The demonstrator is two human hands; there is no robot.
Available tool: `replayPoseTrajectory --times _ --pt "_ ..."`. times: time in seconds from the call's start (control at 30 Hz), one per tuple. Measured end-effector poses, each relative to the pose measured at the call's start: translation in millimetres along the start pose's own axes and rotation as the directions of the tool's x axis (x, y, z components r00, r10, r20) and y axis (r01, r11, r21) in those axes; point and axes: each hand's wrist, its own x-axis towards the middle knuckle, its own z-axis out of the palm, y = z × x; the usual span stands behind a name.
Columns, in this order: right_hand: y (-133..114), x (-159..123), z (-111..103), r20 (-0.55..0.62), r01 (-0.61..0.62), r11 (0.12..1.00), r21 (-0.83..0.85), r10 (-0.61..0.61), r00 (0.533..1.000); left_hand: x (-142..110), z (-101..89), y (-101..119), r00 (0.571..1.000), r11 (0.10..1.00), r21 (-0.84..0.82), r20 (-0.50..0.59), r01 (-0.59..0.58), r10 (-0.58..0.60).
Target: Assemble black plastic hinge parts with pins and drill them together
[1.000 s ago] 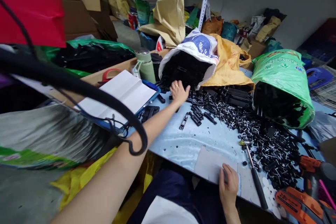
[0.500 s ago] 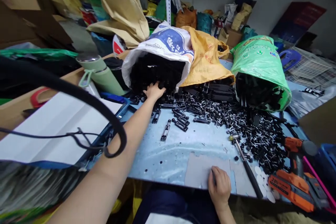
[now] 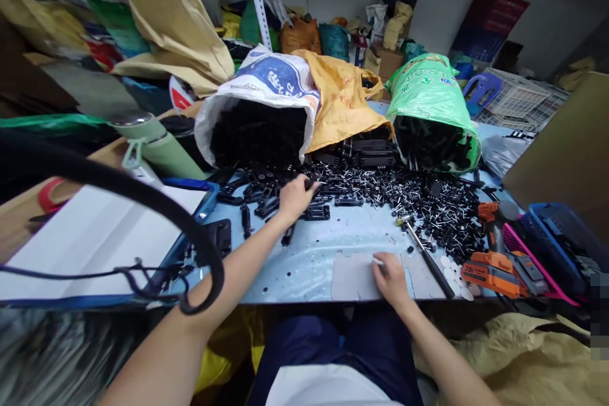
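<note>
My left hand is closed on a black plastic part over the heap of parts in front of the white sack. Under and beside it lie several black plastic link-like pieces. My right hand rests over a grey pad at the table's near edge, thumb and fingers pinched together. A small pale tip shows at its fingers, too small to name. To its right lies a hammer with a black handle.
Small black parts and silver pins cover the table's right middle. Behind stand a yellow bag and a green bag. An orange drill and blue basket are at right. A black cable crosses the left foreground.
My left hand has drawn back from the white sack's mouth and now grips a black part. More black pieces lie spread before the sack. The view has shifted; my right hand stays near the pad.
</note>
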Motion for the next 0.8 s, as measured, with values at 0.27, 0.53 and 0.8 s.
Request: replayPoseTrajectory --times 0.27,0.53,0.8 --pt "13.8 197.0 -4.3 0.188 0.086 0.989 -0.117 -0.063 0.98 -110.6 57.7 10.6 0.921 0.964 -0.026 0.288 -0.266 0.262" --pt "22.1 326.9 15.3 0.151 -0.025 0.901 -0.433 0.1 0.983 -158.1 85.6 -30.7 0.943 0.939 0.089 0.0 -0.333 0.334" --pt "14.5 314.9 5.6 0.221 0.031 0.891 -0.452 0.078 0.972 -156.1 82.1 -37.4 0.88 0.894 -0.153 -0.307 -0.421 0.362"
